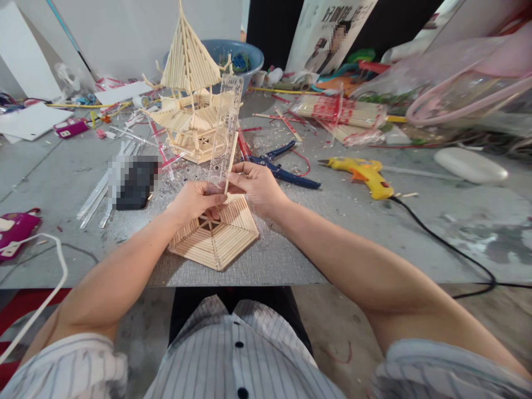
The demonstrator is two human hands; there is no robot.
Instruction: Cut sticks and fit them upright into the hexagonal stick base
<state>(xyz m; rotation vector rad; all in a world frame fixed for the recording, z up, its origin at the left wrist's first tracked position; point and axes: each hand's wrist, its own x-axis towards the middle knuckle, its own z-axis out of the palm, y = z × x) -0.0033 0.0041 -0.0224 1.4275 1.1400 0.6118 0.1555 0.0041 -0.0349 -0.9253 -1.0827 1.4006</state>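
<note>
Head view looks down on a grey bench (pixel 332 244) where both hands meet just above a hexagonal roof panel (pixel 216 238) made of wooden sticks, lying flat near the front edge. The left hand (pixel 194 200) has its grip closed on the lower end of a clear ruler (pixel 226 124), which stands nearly upright. The right hand (pixel 256 185) pinches a thin wooden stick (pixel 231 158) tight along the ruler's right edge, so ruler and stick touch. Behind them stands a stick-built pagoda model (pixel 189 94), its pointed roof upright. Blue-handled cutters (pixel 286 173) lie just right of the hands, and a yellow glue gun (pixel 368 174) lies farther right, its black cord trailing off the bench. A wrapped bundle of sticks (pixel 344 112) lies behind the gun.
</note>
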